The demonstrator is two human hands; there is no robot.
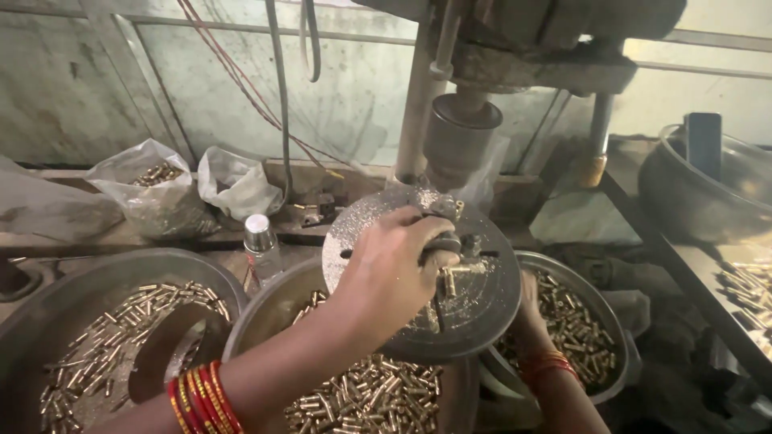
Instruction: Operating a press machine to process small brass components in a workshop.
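While the left hand (394,269) clamps its fingers on the small fixture (445,241) atop the drill plate (474,313), the right hand (527,309) reaches beneath into a bowl (615,321) of brass pieces (571,329), grip hidden. They look light, stiff and slippery; best pinched mid-length.

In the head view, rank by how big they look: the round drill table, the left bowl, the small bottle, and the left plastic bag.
1. Left bowl
2. Drill table, close to the bowl and partly hidden
3. Plastic bag, farther back
4. Bottle
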